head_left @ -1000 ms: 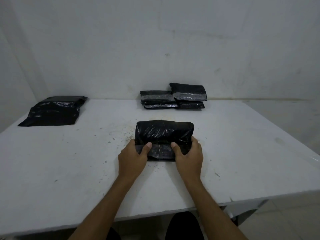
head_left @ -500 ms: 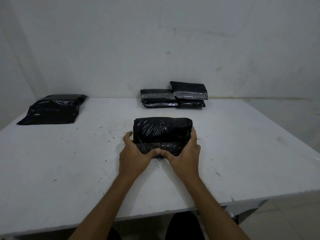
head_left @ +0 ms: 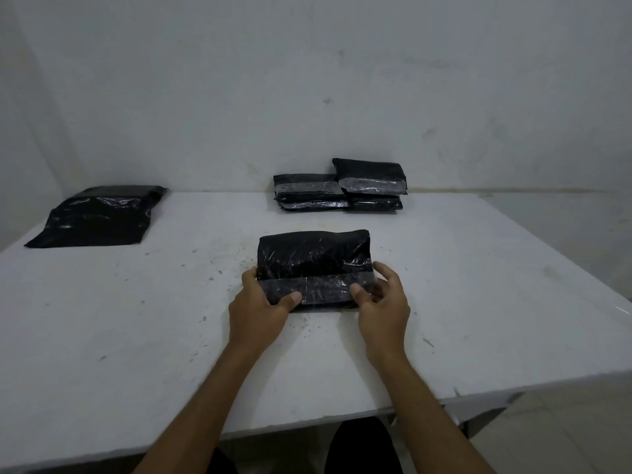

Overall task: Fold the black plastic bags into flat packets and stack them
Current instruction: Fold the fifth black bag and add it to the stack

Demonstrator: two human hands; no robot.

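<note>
I'm at the closing fold: the folded bag [head_left: 314,265] lies at the centre of the desk [head_left: 478,285], and my left hand [head_left: 256,309] pinches its near flap, thumb on top, while my right hand [head_left: 383,302] pinches the right end, fingers loosely curled. Next, I judge, the flap needs pressing flat, then the packet goes onto the stacked packets [head_left: 340,188] above centre. The unfolded bags [head_left: 99,217] wait upper left. No containers are in view.

One wide-angle camera sits on my head, facing forward and down. My fingers [head_left: 383,268] lie near, mid-frame; beyond them the table [head_left: 478,285] stretches to the wall [head_left: 307,80].
</note>
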